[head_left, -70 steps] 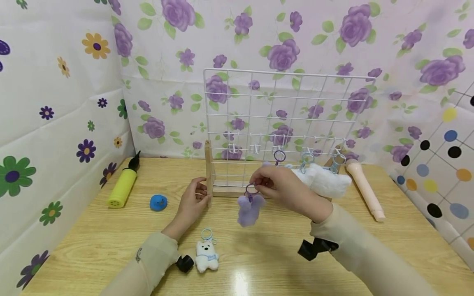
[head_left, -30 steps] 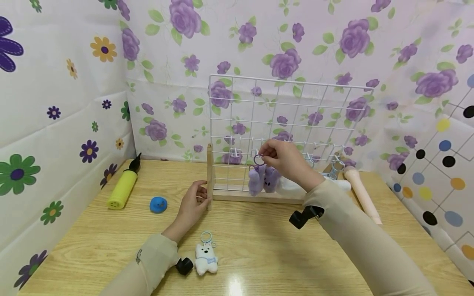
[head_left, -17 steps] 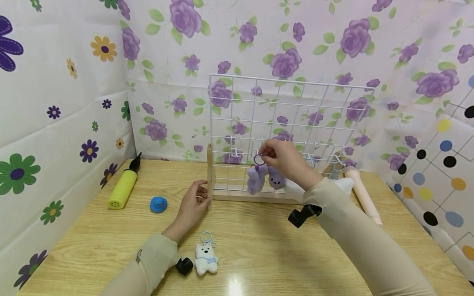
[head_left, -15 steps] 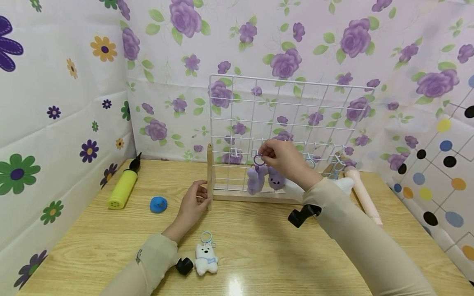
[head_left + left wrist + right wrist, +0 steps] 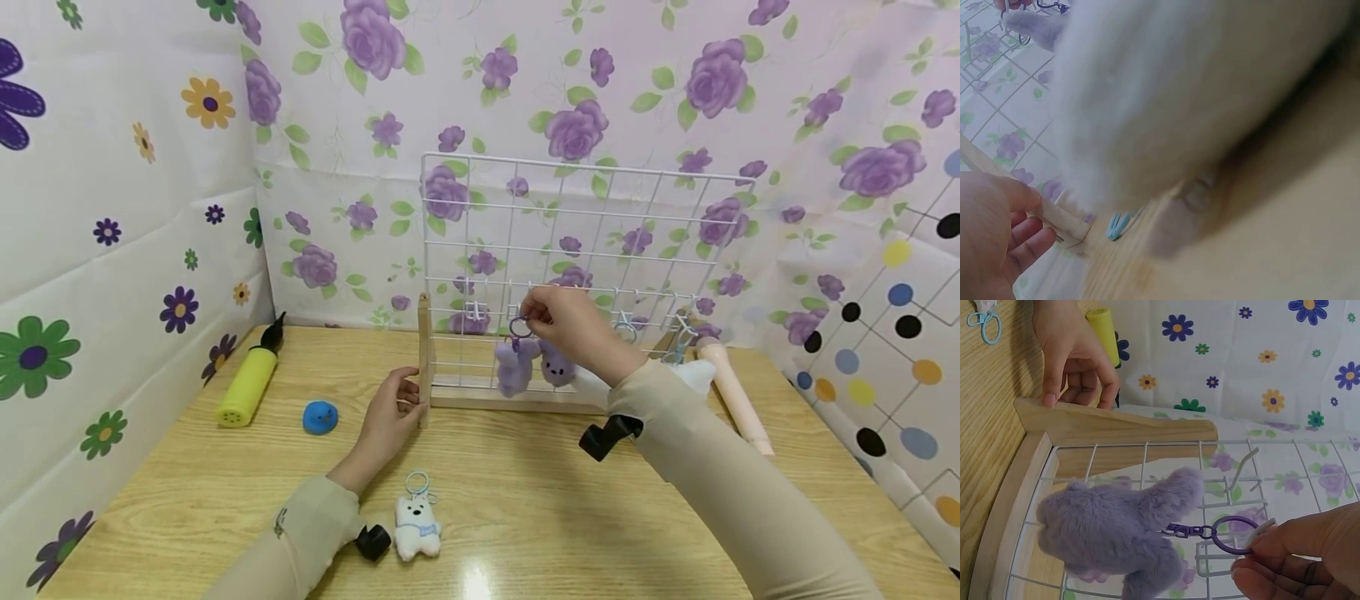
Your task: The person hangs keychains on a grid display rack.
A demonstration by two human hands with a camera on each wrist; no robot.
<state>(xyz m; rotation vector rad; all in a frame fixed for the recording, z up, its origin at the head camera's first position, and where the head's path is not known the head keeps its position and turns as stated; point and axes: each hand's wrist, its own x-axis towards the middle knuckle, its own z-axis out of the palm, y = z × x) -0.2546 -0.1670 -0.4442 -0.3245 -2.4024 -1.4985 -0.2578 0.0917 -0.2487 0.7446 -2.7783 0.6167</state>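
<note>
Thumb and fingertips of my right hand (image 5: 573, 325) pinch the purple key ring (image 5: 1235, 517) of a fluffy purple plush keychain (image 5: 514, 371). The ring is right at the tip of a white hook (image 5: 1266, 525) on the white wire grid rack (image 5: 510, 247), and the plush dangles before the grid with its back to the head camera. Just right of it hangs another purple plush (image 5: 557, 367) with a small face. My left hand (image 5: 390, 408) grips the rack's left wooden post (image 5: 424, 350) low down. A white dog plush keychain (image 5: 417, 533) lies beside my left wrist.
White plush keychains (image 5: 697, 375) hang farther right, partly behind my right arm. On the table are a yellow pump (image 5: 249, 383) and a blue toy duck (image 5: 320, 417) at left. A pale pink baton-shaped thing (image 5: 731, 396) lies at right. Another white hook (image 5: 476, 312) sits left.
My right hand has carried the purple plush keychain from in front of the rack up and back to a hook. In the last half second it has shifted slightly. The left hand stays put.
</note>
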